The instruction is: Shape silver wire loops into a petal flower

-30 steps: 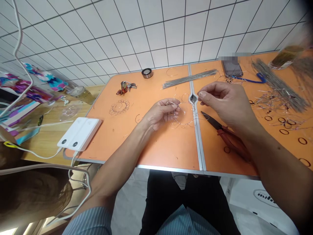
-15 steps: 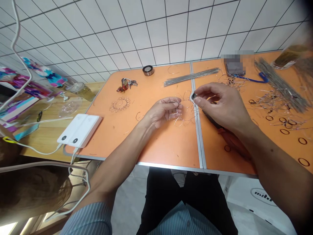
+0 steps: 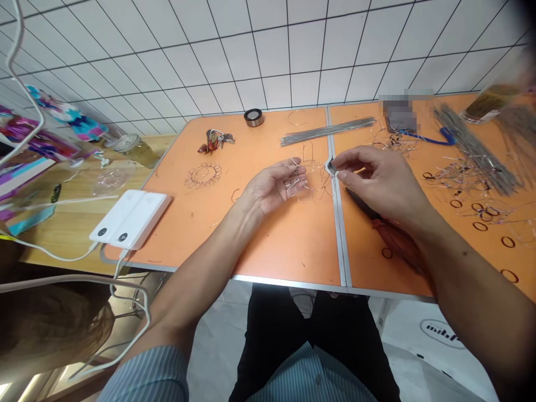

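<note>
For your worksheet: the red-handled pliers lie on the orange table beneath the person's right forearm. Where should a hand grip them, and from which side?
Probably grip the pliers by the red handles, which lie toward the table's near edge, while the dark tip points away toward the wire piece. Come from the near right, once the right hand and its forearm are out of the way.

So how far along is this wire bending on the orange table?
One wire flower lies finished at the left. A second, looped wire piece is in progress between the left hand and right hand. A bundle of straight wires lies unused behind.
</note>
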Demonstrator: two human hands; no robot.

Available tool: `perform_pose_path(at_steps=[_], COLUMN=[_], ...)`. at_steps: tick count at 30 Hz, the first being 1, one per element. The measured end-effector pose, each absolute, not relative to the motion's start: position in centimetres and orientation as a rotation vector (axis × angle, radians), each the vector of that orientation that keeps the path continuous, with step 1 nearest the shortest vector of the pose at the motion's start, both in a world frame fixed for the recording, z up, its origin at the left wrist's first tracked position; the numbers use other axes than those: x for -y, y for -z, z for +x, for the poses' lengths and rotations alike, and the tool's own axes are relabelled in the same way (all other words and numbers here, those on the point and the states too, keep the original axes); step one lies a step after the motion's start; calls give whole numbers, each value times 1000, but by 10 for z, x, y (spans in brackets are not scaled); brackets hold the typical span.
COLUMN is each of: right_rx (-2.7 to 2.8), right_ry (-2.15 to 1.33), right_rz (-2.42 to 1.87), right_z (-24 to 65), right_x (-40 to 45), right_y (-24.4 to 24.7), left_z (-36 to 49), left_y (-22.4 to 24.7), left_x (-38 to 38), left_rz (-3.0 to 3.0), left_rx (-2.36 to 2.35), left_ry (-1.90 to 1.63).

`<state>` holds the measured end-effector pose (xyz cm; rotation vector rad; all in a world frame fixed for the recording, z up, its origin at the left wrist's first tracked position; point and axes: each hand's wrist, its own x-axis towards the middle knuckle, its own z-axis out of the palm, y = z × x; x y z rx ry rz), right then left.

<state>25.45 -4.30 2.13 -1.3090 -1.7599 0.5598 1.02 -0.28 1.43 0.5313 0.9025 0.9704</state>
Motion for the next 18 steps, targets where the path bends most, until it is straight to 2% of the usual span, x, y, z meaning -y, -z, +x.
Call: perform_pose_path(at_steps=[11, 18], right_rx=[1787, 2005], right_ry=[-601, -307], right_rz=[-1351, -1180], right_z=[251, 247], right_x=[45, 49], right_y=[-24, -15], left_z=[10, 13], left_y=[-14, -11], left_x=[5, 6], left_rz=[580, 592], left_rx=[-873, -888], left_ry=[-923, -961])
